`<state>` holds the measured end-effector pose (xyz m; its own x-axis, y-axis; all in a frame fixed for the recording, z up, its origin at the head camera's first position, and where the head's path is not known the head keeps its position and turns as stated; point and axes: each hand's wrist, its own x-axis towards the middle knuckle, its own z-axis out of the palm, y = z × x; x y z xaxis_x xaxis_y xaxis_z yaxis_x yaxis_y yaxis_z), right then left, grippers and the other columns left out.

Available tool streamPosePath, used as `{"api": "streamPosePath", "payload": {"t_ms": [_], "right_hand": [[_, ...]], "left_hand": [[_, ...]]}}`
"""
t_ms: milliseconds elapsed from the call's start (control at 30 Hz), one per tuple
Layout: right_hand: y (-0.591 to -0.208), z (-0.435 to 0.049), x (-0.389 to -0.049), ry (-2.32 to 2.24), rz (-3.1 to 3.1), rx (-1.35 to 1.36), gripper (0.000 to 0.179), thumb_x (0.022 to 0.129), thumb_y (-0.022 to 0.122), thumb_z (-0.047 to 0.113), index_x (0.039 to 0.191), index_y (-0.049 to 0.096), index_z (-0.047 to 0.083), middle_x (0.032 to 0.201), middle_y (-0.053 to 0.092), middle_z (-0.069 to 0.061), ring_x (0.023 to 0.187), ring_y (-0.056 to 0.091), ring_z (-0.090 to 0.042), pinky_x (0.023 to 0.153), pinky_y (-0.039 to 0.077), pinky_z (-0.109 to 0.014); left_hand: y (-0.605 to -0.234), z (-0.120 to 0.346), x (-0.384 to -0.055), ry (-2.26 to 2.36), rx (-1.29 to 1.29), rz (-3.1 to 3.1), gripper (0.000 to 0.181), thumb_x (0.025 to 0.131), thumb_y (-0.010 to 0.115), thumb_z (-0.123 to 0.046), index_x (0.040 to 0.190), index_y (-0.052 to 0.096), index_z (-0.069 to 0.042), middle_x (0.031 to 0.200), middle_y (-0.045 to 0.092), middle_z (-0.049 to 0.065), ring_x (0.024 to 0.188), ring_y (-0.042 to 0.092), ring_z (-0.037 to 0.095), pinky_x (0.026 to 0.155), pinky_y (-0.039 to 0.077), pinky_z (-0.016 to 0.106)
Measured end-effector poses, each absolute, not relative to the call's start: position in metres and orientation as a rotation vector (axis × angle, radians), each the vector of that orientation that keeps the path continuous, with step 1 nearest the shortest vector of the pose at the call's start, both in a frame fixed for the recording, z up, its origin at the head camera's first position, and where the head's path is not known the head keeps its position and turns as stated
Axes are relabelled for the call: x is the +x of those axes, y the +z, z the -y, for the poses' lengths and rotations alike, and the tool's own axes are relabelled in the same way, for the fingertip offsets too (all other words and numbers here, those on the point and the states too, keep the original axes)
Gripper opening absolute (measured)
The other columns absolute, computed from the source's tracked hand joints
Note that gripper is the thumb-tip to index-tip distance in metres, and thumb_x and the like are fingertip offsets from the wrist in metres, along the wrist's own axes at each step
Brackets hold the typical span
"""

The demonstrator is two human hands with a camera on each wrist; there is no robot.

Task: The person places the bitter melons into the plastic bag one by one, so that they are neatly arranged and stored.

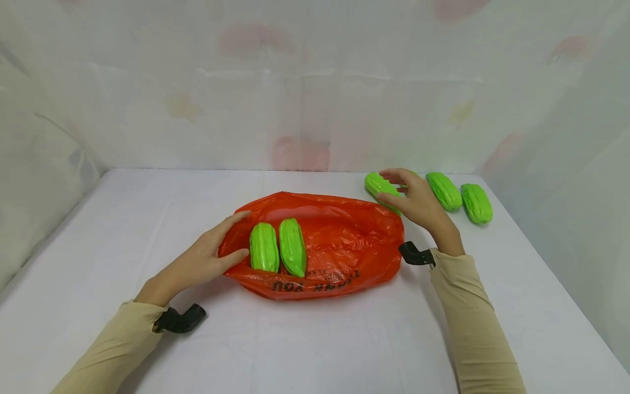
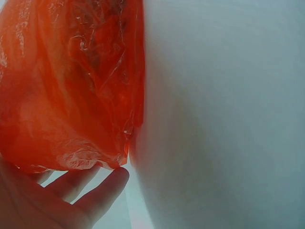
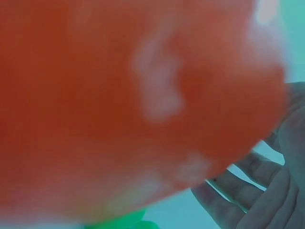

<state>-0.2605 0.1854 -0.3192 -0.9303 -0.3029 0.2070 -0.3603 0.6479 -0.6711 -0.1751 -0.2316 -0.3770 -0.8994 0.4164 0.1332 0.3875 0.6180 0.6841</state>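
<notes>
A red plastic bag (image 1: 334, 235) with dark lettering lies on its side, its mouth spread wide. Two bright green, ribbed, gourd-like pieces (image 1: 264, 247) rest side by side in its left part. My left hand (image 1: 206, 254) is at the bag's left end, thumb near the rim; in the left wrist view its spread fingers (image 2: 102, 193) touch the outside of the plastic. Above the bag's right end, my right hand (image 1: 418, 200) has its fingers apart, beside another green gourd (image 1: 380, 187). In the right wrist view, the bag (image 3: 119, 105) covers most of the scene.
Two more green gourds (image 1: 444, 191) (image 1: 477, 203) lie at the back right of the white-covered table (image 1: 315, 350). A bit of green shows behind the right hand, mostly hidden. Pale printed sheets (image 1: 236, 109) close off the back and sides.
</notes>
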Motion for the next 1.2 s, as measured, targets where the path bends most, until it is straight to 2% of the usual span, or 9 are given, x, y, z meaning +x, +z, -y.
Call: {"api": "streamPosePath", "payload": {"t_ms": [500, 867, 1200], "right_hand": [[-0.338, -0.205, -0.274, 1.188, 2.812, 0.472, 0.052, 0.093, 0.068, 0.014, 0.139, 0.05, -0.002, 0.144, 0.05, -0.023, 0.134, 0.045, -0.042, 0.112, 0.038, -0.058], [-0.352, -0.209, -0.279, 1.161, 2.847, 0.418, 0.05, 0.094, 0.068, 0.014, 0.139, 0.05, -0.001, 0.145, 0.049, -0.024, 0.137, 0.043, -0.043, 0.114, 0.036, -0.058], [-0.366, -0.208, -0.287, 1.15, 2.829, 0.389, 0.057, 0.093, 0.069, 0.013, 0.143, 0.047, 0.001, 0.148, 0.042, -0.025, 0.136, 0.042, -0.046, 0.112, 0.039, -0.059]], "left_hand": [[-0.377, 0.232, -0.175, 1.164, 0.701, -2.789, 0.069, 0.096, 0.064, -0.02, 0.155, 0.027, -0.017, 0.154, 0.041, 0.015, 0.141, 0.04, 0.039, 0.11, 0.036, 0.065], [-0.376, 0.232, -0.175, 1.16, 0.669, -2.779, 0.07, 0.097, 0.063, -0.022, 0.156, 0.027, -0.019, 0.156, 0.038, 0.015, 0.144, 0.036, 0.04, 0.113, 0.032, 0.067], [-0.377, 0.232, -0.175, 1.157, 0.672, -2.781, 0.07, 0.096, 0.063, -0.021, 0.156, 0.027, -0.019, 0.157, 0.037, 0.014, 0.145, 0.034, 0.039, 0.114, 0.03, 0.066]]}}
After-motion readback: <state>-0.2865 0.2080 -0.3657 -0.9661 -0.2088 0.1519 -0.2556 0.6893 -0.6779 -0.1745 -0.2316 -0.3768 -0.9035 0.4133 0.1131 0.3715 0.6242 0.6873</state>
